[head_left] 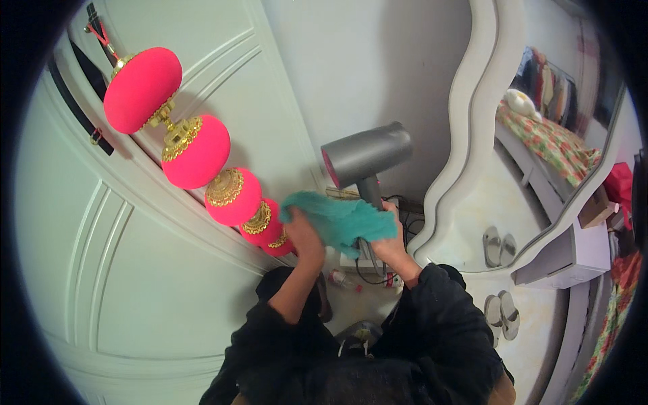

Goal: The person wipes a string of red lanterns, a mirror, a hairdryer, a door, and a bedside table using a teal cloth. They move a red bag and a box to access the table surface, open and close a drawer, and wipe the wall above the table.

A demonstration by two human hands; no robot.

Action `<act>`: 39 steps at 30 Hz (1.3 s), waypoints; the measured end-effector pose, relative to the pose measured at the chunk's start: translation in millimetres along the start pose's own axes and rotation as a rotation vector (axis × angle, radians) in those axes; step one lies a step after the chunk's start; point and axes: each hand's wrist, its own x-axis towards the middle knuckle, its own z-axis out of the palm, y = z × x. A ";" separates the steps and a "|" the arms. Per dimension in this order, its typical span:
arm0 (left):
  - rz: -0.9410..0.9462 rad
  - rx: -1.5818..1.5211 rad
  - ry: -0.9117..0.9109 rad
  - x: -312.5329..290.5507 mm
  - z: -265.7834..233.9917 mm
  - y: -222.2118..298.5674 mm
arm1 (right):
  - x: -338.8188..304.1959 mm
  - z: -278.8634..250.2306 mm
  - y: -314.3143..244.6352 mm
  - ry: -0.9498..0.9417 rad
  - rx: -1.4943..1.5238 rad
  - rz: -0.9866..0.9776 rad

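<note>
A grey hair dryer (370,154) with a pink inner rim at its left end is held up in front of me. My right hand (398,248) is wrapped round its handle, partly hidden by a teal cloth (341,219). The cloth stretches between both hands and hangs just below the dryer's barrel. My left hand (305,236) is closed on the cloth's left end, close to the lowest of the pink lanterns. Whether my right fingers also pinch the cloth is hidden. A dark cord runs down from the dryer's handle.
Pink and gold lanterns (196,152) hang in a string along a pale wardrobe (155,263) on the left. A wavy-framed mirror (466,101) stands to the right. Slippers (509,317) and a bottle (343,279) are on the floor, with cables (413,223) behind my right hand.
</note>
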 end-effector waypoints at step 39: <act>-0.640 -0.411 -0.974 51.9 -54.9 40.5 | -11.1 -3.2 3.2 -0.235 0.068 0.090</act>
